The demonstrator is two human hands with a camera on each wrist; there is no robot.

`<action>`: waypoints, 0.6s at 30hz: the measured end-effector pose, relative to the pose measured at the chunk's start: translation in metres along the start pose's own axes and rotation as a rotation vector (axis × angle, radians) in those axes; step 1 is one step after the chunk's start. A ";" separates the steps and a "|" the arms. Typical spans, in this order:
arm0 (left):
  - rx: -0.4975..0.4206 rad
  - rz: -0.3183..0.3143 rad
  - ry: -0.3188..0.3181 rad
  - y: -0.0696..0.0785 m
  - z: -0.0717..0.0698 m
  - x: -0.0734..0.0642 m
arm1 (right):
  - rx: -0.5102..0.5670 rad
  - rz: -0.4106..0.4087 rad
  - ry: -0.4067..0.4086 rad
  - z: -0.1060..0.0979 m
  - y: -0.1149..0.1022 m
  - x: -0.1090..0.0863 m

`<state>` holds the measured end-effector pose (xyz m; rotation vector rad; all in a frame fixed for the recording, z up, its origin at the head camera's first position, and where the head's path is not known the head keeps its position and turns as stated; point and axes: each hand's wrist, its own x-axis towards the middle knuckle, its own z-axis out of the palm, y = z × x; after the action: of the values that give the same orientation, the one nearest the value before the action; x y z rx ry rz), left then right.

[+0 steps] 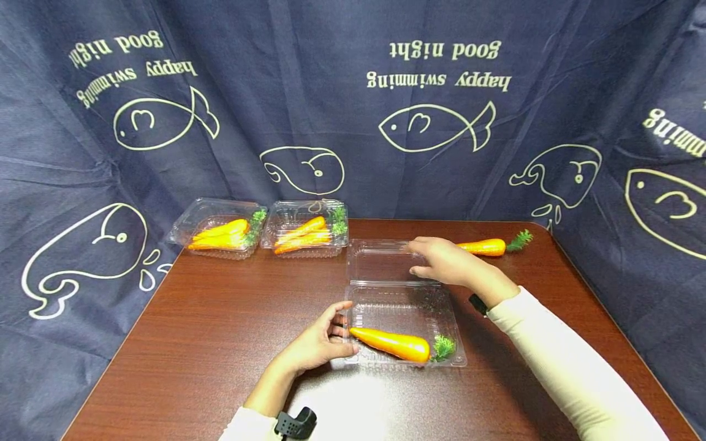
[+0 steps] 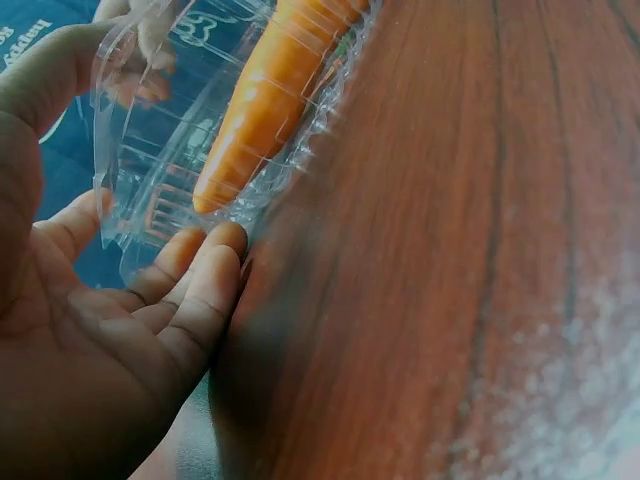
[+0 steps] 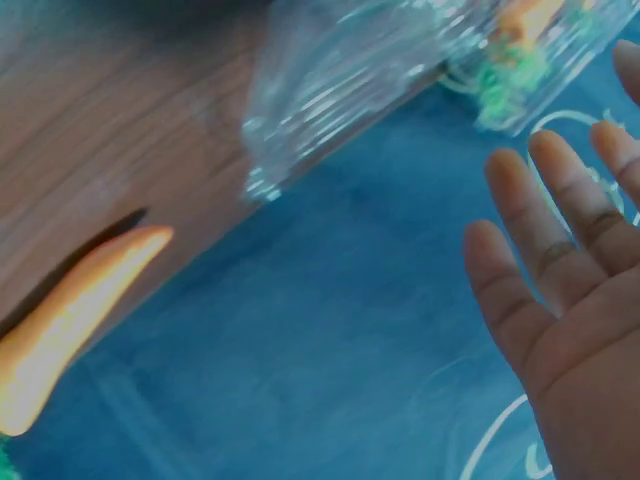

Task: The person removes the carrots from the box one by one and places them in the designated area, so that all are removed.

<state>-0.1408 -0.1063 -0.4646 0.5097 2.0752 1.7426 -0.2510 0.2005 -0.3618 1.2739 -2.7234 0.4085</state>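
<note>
A clear plastic container (image 1: 405,315) stands unfolded on the table, its lid (image 1: 380,262) laid back behind the tray. Inside, near the front wall, lies one orange carrot (image 1: 394,344) with a green leafy top; the left wrist view shows this carrot (image 2: 265,95) through the plastic. My left hand (image 1: 320,340) holds the container's left edge, thumb and fingers at the rim and side wall. Over the right part of the lid hovers my right hand (image 1: 444,260), fingers extended with nothing in them. Just beyond it, a second carrot (image 1: 485,247) rests on the table, its tip hidden behind the hand.
Two closed clear boxes, the left box (image 1: 217,228) and the right box (image 1: 305,228), stand at the table's back left with carrots inside. A dark blue curtain (image 1: 353,110) with fish drawings hangs behind the brown table (image 1: 231,318).
</note>
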 end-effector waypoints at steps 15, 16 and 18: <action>-0.039 -0.011 -0.019 -0.001 -0.001 -0.001 | -0.090 -0.170 -0.190 0.016 -0.046 0.016; -0.040 -0.013 -0.021 -0.001 -0.001 -0.001 | -0.091 -0.175 -0.201 0.017 -0.048 0.016; -0.037 -0.012 -0.024 0.000 -0.002 0.000 | -0.075 -0.181 -0.221 0.019 -0.051 0.018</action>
<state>-0.1414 -0.1079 -0.4648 0.5039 2.0221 1.7562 -0.2232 0.1502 -0.3666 1.6152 -2.7318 0.1537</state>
